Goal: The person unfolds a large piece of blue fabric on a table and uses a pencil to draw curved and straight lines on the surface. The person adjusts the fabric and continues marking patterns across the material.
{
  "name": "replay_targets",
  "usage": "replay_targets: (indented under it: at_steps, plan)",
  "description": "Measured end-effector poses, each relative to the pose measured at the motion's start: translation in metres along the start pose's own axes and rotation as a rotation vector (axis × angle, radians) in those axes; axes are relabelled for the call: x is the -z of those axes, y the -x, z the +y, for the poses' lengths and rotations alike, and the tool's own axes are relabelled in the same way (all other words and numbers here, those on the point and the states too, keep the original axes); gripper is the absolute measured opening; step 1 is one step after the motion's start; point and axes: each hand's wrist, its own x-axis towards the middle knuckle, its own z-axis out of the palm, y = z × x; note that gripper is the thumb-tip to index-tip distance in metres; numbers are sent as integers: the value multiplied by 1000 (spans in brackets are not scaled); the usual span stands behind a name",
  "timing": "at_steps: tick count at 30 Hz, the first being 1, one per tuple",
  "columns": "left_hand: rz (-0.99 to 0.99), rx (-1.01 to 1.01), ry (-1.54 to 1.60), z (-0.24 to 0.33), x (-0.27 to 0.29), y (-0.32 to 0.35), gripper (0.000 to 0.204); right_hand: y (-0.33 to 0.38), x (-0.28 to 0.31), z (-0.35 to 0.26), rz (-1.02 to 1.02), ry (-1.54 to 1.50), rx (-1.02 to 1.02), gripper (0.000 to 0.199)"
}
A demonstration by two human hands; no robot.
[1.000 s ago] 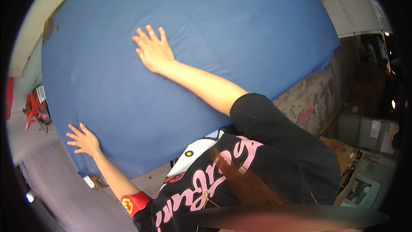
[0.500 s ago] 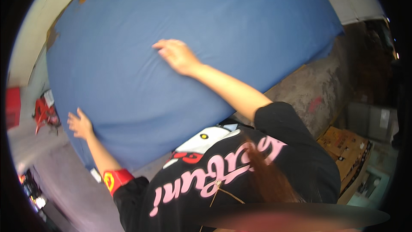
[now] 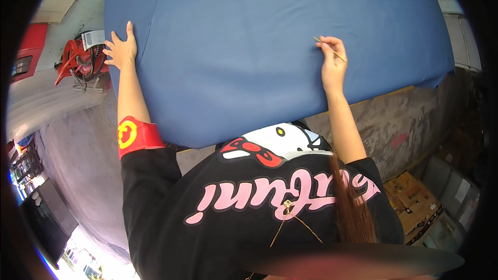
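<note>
A large blue leather-like sheet (image 3: 228,57) lies spread over the table, with slight wrinkles. My left hand (image 3: 122,52) rests flat on its left edge, fingers spread. Beside those fingers a thin dark curved line (image 3: 154,5) runs over the sheet. Between the thumb and fingers of my right hand (image 3: 333,65) is a thin yellowish pen-like stick (image 3: 340,56), held over the right part of the sheet. Its exact kind is too small to tell.
Left of the table hang or stand a red tool with a dark hose (image 3: 80,59) and a red box (image 3: 28,49). Cardboard boxes (image 3: 412,197) are stacked at the lower right. The sheet's near edge lies against my body.
My view has turned. Over the sheet, my right hand has moved right, and my left hand has slid farther up along the left edge. The stick and dark line now show clearly.
</note>
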Motion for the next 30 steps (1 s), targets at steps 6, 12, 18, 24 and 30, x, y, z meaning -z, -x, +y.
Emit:
replay_targets:
  at_steps: [6, 12, 18, 24, 30]
  plan:
    - [41, -8, -22, 4, -3, 3, 86, 7, -84, -14, -301, 228, 136, 6]
    - [48, -5, -35, 6, -4, 4, 84, 13, -127, -32, -395, 391, 239, 7]
    - [55, -10, -45, 7, -4, 5, 83, -10, -102, -20, -214, 406, 210, 11]
    - [53, -15, -47, 7, -4, 4, 84, -50, -58, -8, -37, 446, 104, 15]
    - [55, -8, -35, 7, -4, 6, 85, -57, -65, -15, -38, 336, 29, 11]
